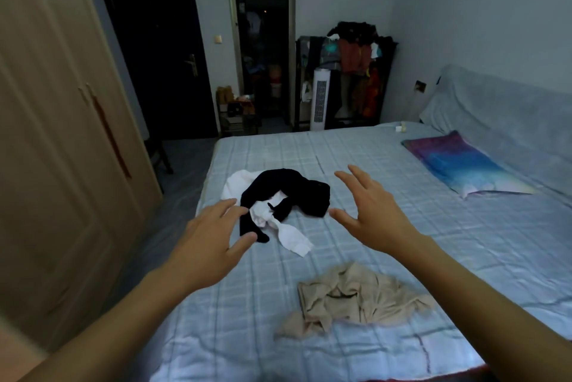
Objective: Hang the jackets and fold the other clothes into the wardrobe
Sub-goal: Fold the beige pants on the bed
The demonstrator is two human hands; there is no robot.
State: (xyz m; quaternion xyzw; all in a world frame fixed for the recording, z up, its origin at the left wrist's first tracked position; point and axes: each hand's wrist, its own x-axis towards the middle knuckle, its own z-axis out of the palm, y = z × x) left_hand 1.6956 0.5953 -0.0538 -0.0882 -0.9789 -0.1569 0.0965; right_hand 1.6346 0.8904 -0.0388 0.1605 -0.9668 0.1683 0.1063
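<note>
Both the left hand [210,239] and right hand [371,211] hover empty, fingers spread, flanking the black garment [288,192], apparently to gather it.

Saw only two bare hands, left hand [210,239] and right hand [374,214], each on a bare forearm. Traced left forearm [102,324] uncovered down to the bottom-left corner, right forearm [483,285] uncovered out to the right edge. Noted slim wrists and long, slender fingers [349,182]. Read both arms as a matched pair, same build. Couldn't resolve nails: too blurred. Couldn't tell clothing above the forearms: cut off by the frame.
</note>
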